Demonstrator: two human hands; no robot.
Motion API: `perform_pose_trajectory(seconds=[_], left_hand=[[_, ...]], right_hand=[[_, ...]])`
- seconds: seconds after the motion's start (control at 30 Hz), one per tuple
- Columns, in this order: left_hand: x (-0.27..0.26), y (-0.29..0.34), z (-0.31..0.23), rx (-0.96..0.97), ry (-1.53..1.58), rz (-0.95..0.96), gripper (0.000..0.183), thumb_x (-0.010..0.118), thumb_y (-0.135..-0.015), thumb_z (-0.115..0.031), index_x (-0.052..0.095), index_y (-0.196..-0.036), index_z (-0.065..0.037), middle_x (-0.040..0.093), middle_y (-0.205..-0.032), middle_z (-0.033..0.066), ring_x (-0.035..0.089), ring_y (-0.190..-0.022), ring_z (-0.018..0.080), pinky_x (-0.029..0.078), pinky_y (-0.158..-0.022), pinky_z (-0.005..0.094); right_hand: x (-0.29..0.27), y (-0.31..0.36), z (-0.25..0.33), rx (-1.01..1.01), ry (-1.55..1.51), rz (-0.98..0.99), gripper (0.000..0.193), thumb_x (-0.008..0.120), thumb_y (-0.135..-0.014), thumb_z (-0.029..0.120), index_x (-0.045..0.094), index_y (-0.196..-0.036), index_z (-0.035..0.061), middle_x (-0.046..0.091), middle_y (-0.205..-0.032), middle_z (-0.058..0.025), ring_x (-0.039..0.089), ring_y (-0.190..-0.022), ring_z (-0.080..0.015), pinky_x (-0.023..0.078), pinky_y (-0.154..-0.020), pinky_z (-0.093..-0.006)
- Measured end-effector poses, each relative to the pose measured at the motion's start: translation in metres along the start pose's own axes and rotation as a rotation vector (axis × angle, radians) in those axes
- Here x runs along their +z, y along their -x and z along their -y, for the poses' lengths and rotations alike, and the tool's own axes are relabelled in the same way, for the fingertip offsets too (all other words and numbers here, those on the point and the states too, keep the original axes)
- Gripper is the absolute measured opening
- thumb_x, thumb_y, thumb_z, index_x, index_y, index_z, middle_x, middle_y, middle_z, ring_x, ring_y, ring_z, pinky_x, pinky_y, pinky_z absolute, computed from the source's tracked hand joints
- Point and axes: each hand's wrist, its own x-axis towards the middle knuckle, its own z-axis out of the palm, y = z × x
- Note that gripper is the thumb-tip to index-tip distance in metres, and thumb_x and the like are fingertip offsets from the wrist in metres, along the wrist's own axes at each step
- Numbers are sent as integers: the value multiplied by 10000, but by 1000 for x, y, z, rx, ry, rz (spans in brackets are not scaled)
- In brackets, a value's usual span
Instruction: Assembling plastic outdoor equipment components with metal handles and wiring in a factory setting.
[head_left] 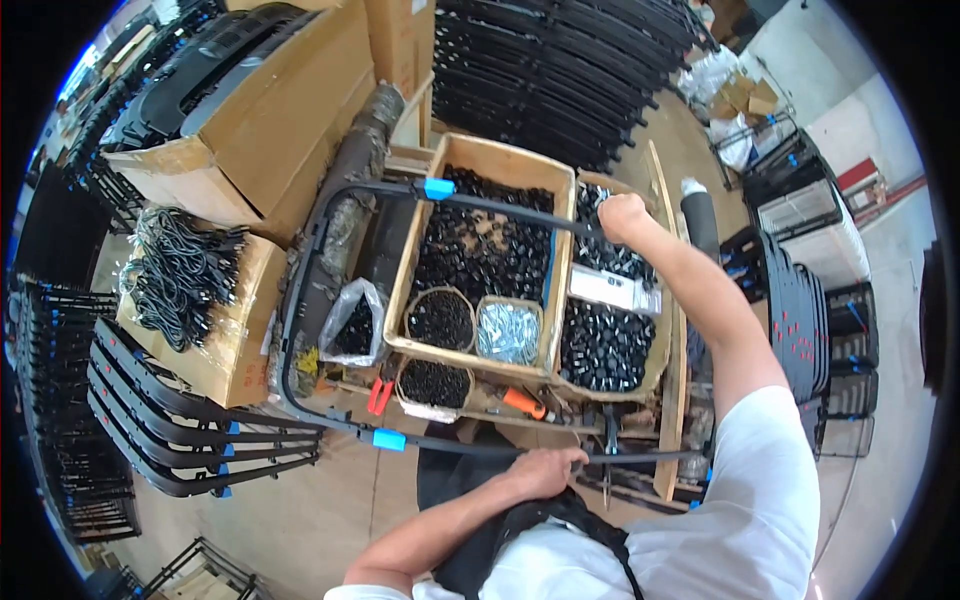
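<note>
A black U-shaped tubular frame [290,300] with blue wraps lies across the workbench, its curved end to the left. My left hand [545,473] is closed round the frame's near bar, close to my body. Over the right-hand bin of black plastic pieces [605,345], my right hand [622,218] is closed in a fist at the right end of the far bar. What its fingers hold is hidden. Under the far bar sits a large wooden bin [397,335] of black pieces, with a tub of dark small parts [440,318] and a tub of silvery hardware [508,332] inside.
Red-handled pliers [380,394] and an orange-handled tool [523,403] lie along the bench's near side. Beside them are a clear bag [352,325] and a small tub [433,385]. Black cords [185,275] top a carton at left. Stacked black frames [170,420] stand around the bench.
</note>
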Motion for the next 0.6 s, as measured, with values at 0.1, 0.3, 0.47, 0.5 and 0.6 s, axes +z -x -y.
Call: perform_pose_trajectory(seconds=[0.1, 0.3, 0.47, 0.5, 0.6], left_hand=[[8, -11, 7, 78, 50, -69, 321, 514, -1039, -301, 713, -1283, -241, 765, -1143, 167, 710, -1088, 409, 562, -908, 550], [13, -12, 14, 173, -66, -144, 356, 581, -1041, -405, 711, -1324, -233, 751, -1188, 151, 707, -1099, 391, 569, -911, 525], [21, -2, 16, 96, 4, -195, 458, 688, -980, -279, 538, -1388, -135, 707, -1154, 227, 680, -1071, 460, 547, -920, 539], [29, 0, 18, 89, 12, -194, 458, 688, -980, -279, 538, -1388, -135, 707, -1154, 227, 680, -1071, 460, 547, -920, 539], [19, -11, 22, 182, 47, -284, 394, 688, -964, -238, 582, -1330, -139, 686, -1145, 224, 659, -1101, 445, 531, -940, 535]], right_hand=[[-11, -3, 0, -5, 2, -9, 215, 672, -860, 189, 803, -999, 90, 795, -1071, -157, 777, -1023, -315, 628, -836, -452], [-5, -5, 8, -22, 53, 12, 225, 662, -875, 186, 812, -1012, 89, 797, -1063, -158, 778, -1016, -313, 629, -862, -438], [8, 3, 1, 17, -40, -182, 215, 648, -885, 193, 815, -1001, 123, 803, -1056, -132, 787, -977, -300, 634, -824, -431], [13, -6, 0, -18, 74, 13, 218, 638, -893, 200, 810, -994, 113, 802, -1050, -136, 786, -977, -303, 633, -823, -435], [12, -8, -9, 80, -22, -166, 210, 673, -883, 191, 807, -1012, 92, 805, -1070, -117, 780, -1025, -289, 634, -822, -427]])
